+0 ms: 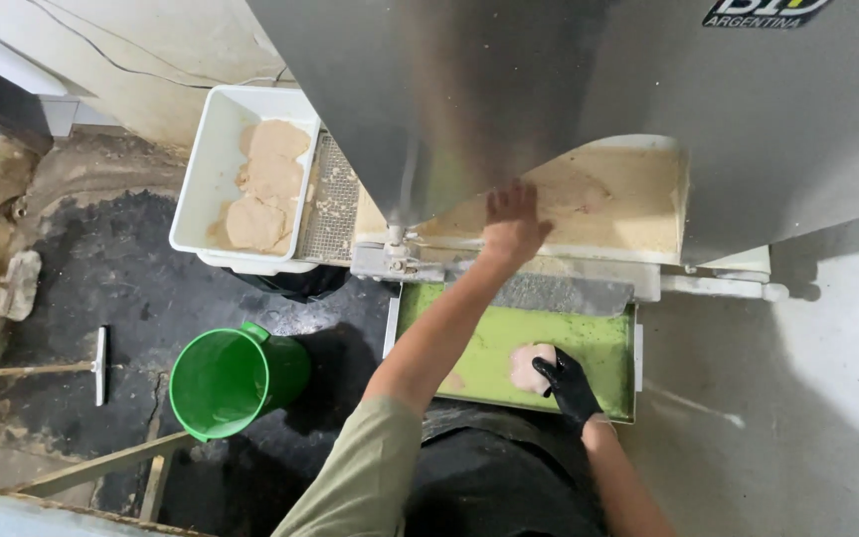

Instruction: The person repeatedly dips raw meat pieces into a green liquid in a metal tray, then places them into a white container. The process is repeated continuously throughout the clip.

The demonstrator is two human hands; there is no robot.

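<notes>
Cutlet [527, 366] upright under gloved right hand [567, 386]

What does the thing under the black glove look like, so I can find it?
Start at the big steel machine, then drop to the green tray below it. The pale raw cutlet lies there under the gloved right hand; unlike the crumbed pieces in the white tub, it is bare.

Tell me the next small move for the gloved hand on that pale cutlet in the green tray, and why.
Probably lift the cutlet out of the green tray toward the crumbed belt. The gloved right hand already grips its edge, and the bare left hand is pressing flat on the crumbs there. Breaded pieces lie in the white tub at the belt's far end.
</notes>
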